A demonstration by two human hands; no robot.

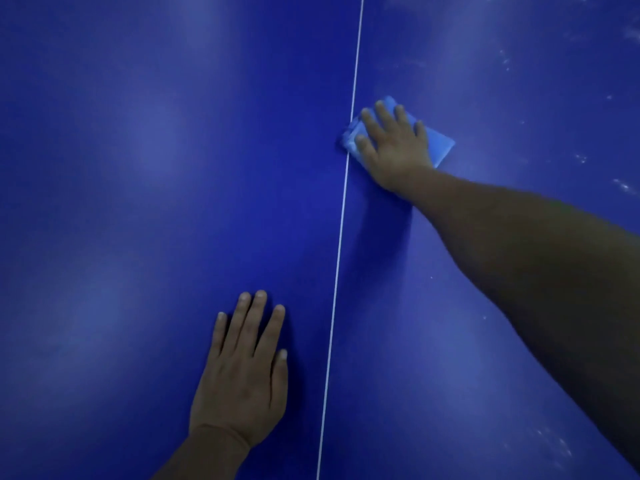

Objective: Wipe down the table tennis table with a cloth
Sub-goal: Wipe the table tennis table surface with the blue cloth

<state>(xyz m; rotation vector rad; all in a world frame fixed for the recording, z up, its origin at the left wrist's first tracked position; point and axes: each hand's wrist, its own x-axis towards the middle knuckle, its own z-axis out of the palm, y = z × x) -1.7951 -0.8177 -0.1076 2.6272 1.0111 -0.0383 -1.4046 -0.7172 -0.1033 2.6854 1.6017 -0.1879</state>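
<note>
1. Right hand [393,145]: my fingers lie spread and flat on the cloth [440,147], pressing it to the surface; nothing is pinched.
2. Cloth: light blue, folded to a rough rectangle; it lies under my right palm on the right half of the table [138,168], its near-left corner touching the white centre line [341,233]; its long axis runs aslant, from upper left to lower right.
3. Left hand [242,375]: flat, fingers straight and slightly parted, resting on the left half, near me and well apart from the cloth; I judge it a brace.
4. Pale smudges [623,185]: scattered along the far right; they lie to the right of the cloth, so I judge the next stroke goes rightward, away from the line; the right hand is the nearer.
</note>
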